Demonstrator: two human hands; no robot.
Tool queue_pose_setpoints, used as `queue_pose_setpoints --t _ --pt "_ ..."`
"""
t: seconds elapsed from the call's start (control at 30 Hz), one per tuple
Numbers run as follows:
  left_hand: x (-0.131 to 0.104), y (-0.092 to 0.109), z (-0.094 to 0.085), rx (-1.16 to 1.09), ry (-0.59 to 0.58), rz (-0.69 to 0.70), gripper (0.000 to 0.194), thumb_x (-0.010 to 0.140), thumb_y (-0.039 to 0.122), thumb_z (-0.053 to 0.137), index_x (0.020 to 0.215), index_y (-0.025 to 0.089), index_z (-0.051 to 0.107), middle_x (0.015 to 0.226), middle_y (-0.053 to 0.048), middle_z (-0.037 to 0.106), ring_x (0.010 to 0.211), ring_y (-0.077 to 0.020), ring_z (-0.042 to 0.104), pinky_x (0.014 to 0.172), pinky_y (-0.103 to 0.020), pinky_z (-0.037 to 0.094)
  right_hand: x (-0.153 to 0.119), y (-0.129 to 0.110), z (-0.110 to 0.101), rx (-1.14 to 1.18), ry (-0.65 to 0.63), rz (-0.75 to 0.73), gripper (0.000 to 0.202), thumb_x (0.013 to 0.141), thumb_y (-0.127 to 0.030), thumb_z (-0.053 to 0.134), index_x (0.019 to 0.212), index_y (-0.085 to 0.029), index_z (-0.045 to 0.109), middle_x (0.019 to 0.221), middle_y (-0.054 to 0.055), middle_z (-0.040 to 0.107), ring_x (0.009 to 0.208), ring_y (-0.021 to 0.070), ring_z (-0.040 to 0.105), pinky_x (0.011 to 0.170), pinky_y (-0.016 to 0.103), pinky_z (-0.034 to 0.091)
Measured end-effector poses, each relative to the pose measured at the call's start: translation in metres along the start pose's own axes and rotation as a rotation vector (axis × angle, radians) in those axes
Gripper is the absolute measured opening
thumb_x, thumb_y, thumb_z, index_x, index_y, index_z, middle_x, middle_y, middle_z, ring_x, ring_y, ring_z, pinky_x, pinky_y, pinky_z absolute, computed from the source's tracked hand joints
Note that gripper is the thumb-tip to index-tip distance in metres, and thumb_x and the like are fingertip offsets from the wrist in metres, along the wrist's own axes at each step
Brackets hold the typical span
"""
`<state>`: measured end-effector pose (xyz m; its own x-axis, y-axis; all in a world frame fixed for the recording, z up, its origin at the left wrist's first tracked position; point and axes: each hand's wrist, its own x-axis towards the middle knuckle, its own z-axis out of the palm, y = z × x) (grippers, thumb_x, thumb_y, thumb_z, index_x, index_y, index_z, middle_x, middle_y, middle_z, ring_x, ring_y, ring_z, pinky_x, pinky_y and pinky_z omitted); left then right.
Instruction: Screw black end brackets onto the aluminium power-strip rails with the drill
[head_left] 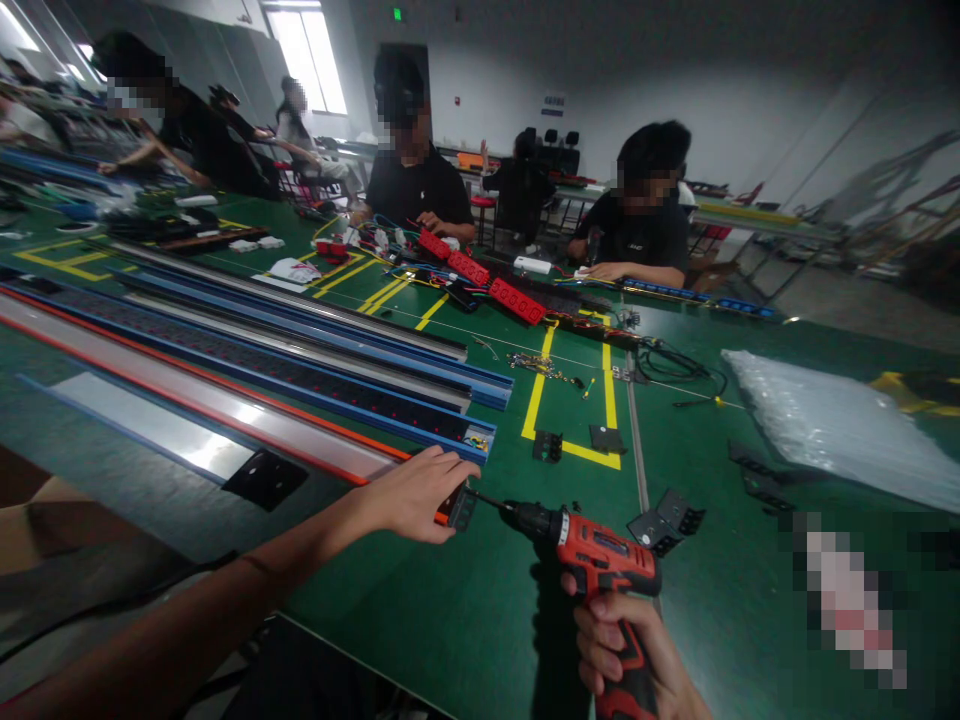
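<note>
My right hand (626,640) is wrapped round the handle of a red and black cordless drill (600,550). Its long bit points left, with the tip at a black end bracket (465,512) on the end of an orange-edged metal rail (285,425). Over that rail end my left hand (427,490) is closed, fingers bent across it beside the bracket. Whether the bit touches a screw is too small to tell. Blue-edged rails (420,425) lie parallel just behind, the nearest holding a dark strip.
Black brackets (667,520) lie right of the drill, others by the yellow tape (570,455). Loose screws (536,365) are scattered farther back. Red socket modules (517,300) with wires stretch across the green table (465,640). Bubble wrap (840,430) lies at right. Several people sit opposite.
</note>
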<state>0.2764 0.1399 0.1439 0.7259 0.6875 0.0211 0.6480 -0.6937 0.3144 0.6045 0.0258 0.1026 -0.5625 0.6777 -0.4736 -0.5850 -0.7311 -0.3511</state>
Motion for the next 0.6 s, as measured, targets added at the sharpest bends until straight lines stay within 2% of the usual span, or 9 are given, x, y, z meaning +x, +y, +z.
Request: queue_pose_setpoints --t 0.13,0.3,0.47,0.53,0.6 --pt "0.000 -0.001 -0.002 -0.025 0.009 0.043 0.058 0.071 0.042 0.071 0.122 0.021 0.053 0.109 -0.003 0.063 0.102 -0.0231 0.058 0.093 -0.035 0.036 -0.002 0.000 0.002 -0.004 -0.010 0.014 0.022 0.074 -0.018 0.063 0.095 -0.015 0.062 0.048 -0.012 0.036 0.038 0.0049 0.022 0.043 0.022 0.041" --pt "0.001 0.001 -0.009 -0.029 -0.003 0.060 0.064 0.074 0.058 0.069 0.124 0.021 0.055 0.113 -0.004 0.064 0.103 -0.0240 0.059 0.091 -0.035 0.036 -0.006 0.003 0.000 0.014 -0.004 -0.010 0.022 0.074 -0.018 0.062 0.096 -0.014 0.063 0.048 -0.012 0.036 0.038 0.0052 0.020 0.043 0.023 0.041" --pt "0.005 0.005 -0.013 -0.007 -0.007 0.032 0.032 0.086 0.047 0.060 0.105 0.023 0.063 0.096 -0.002 0.067 0.096 -0.0224 0.059 0.084 -0.034 0.038 -0.007 0.006 -0.002 0.016 -0.030 -0.019 0.022 0.073 -0.018 0.063 0.095 -0.015 0.063 0.047 -0.013 0.036 0.039 0.0054 0.021 0.043 0.023 0.041" --pt "0.008 0.007 -0.013 0.020 0.005 0.025 0.028 0.084 0.046 0.061 0.100 0.023 0.064 0.096 -0.003 0.066 0.097 -0.0236 0.059 0.084 -0.035 0.038 -0.009 0.007 -0.002 0.014 -0.023 -0.020 0.023 0.073 -0.018 0.063 0.095 -0.016 0.062 0.048 -0.013 0.036 0.039 0.0057 0.021 0.043 0.023 0.041" --pt "0.010 0.009 -0.014 0.040 0.034 0.021 0.033 0.081 0.047 0.063 0.103 0.022 0.064 0.103 -0.005 0.066 0.102 -0.0258 0.058 0.088 -0.038 0.038 -0.011 0.009 -0.001 0.012 -0.019 -0.019 0.023 0.073 -0.018 0.063 0.095 -0.016 0.063 0.047 -0.013 0.036 0.038 0.0057 0.021 0.043 0.023 0.041"
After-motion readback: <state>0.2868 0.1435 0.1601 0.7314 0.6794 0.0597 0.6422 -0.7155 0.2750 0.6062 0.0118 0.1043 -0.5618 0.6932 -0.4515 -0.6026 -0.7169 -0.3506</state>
